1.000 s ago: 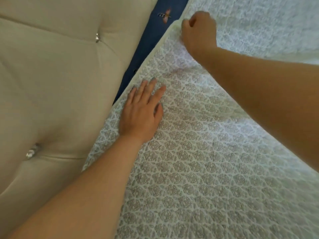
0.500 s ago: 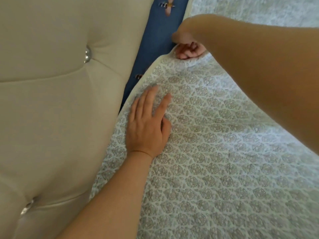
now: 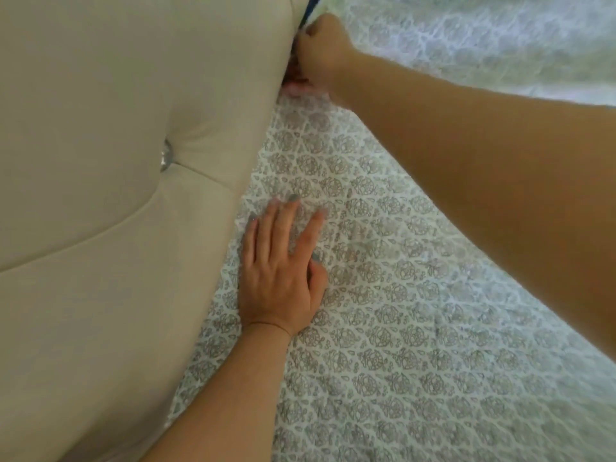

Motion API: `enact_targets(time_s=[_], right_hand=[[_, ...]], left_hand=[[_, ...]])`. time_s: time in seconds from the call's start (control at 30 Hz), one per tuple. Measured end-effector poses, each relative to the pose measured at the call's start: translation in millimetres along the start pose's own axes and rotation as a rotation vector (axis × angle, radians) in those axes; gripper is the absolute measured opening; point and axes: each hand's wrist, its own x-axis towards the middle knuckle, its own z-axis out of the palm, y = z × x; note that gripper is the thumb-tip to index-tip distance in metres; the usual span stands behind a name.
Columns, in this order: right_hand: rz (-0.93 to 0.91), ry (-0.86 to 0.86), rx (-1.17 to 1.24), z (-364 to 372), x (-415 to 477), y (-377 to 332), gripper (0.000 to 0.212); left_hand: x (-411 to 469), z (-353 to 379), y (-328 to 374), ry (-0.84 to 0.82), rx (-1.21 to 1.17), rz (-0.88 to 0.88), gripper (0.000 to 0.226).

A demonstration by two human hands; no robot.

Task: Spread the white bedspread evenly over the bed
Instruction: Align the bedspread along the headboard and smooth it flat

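Note:
The white bedspread (image 3: 400, 311), printed with a grey lace-like pattern, covers the bed from the centre to the right edge. My left hand (image 3: 283, 268) lies flat on it with straight fingers, pressing it down beside the headboard. My right hand (image 3: 320, 51) is at the top, fingers curled round the bedspread's upper edge, right against the headboard; its fingertips are blurred and partly hidden. My right forearm crosses the view from the right.
A beige tufted headboard (image 3: 116, 195) with a shiny button (image 3: 165, 158) fills the left half. A thin sliver of blue sheet (image 3: 308, 3) shows at the top between the headboard and the bedspread.
My right hand has pulled the bedspread's edge up to the headboard, covering nearly all of the blue sheet. My left hand stays flat on the cloth. The camera has moved closer.

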Motion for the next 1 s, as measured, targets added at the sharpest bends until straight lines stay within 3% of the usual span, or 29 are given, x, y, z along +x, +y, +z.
enact_targets(time_s=[0.1, 0.3, 0.47, 0.53, 0.57, 0.67, 0.83, 1.0], right_hand=[[-0.089, 0.018, 0.056, 15, 2, 12, 0.037], [-0.093, -0.088, -0.079, 17, -1, 14, 0.025], [-0.186, -0.198, -0.116, 5, -41, 31, 0.046], [-0.306, -0.280, -0.306, 2, -58, 36, 0.060], [-0.396, -0.308, -0.516, 3, -76, 45, 0.063], [-0.472, -0.310, -0.930, -2, -105, 69, 0.056], [-0.422, -0.317, -1.059, -27, -175, 109, 0.056], [-0.342, -0.349, -1.041, -36, -230, 128, 0.058]], left_hand=[[0, 1, 0, -0.013, 0.019, 0.000, 0.062], [0, 3, -2, -0.018, 0.023, 0.007, 0.061], [-1, 1, -1, 0.004, 0.012, 0.011, 0.060], [2, 3, -3, -0.001, 0.014, 0.012, 0.059], [-7, 1, -1, 0.007, 0.015, 0.008, 0.059], [2, 3, -1, 0.006, 0.055, -0.017, 0.053], [-10, -1, -12, -0.045, 0.129, -0.206, 0.060], [-50, -23, -37, -0.148, 0.111, -0.142, 0.059]])
